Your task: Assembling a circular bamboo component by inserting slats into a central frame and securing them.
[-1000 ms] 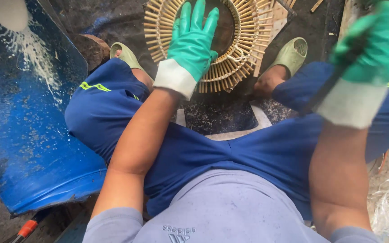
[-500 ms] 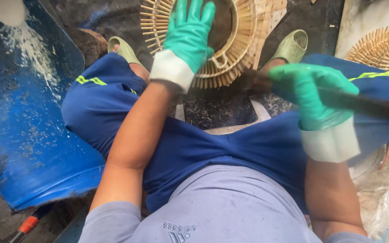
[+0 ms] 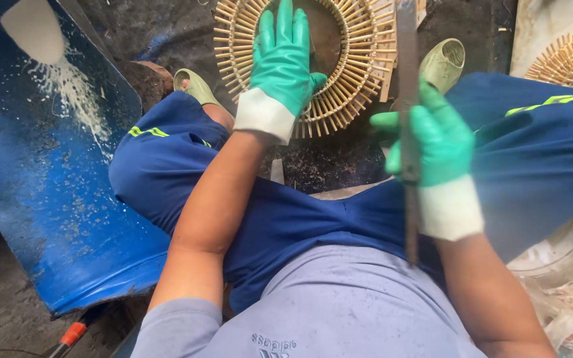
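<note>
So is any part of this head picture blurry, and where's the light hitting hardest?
Head view: the right hand and its dark stick are motion-smeared; the left hand on the woven ring is sharper. The blue barrel and the top right corner look brightest, nearly washed out.

**Hands and arms, seated posture, head view**

Left hand (image 3: 282, 63): green glove with a white cuff, palm down, fingers extended and slightly spread, pointing away from the body. Thumb angled out to the right. Forearm bare, reaching forward and up from the lower centre between the knees; elbow bent near the left thigh.

Right hand (image 3: 432, 142): same glove type, closed in a fist grip, thumb and index finger projecting to the left. Wrist roughly straight, cuff toward the body. Forearm bare, rising from the lower right corner.

Both upper arms in grey sleeves. Knees apart, blue trousers; a pale green shoe on each foot.
</note>
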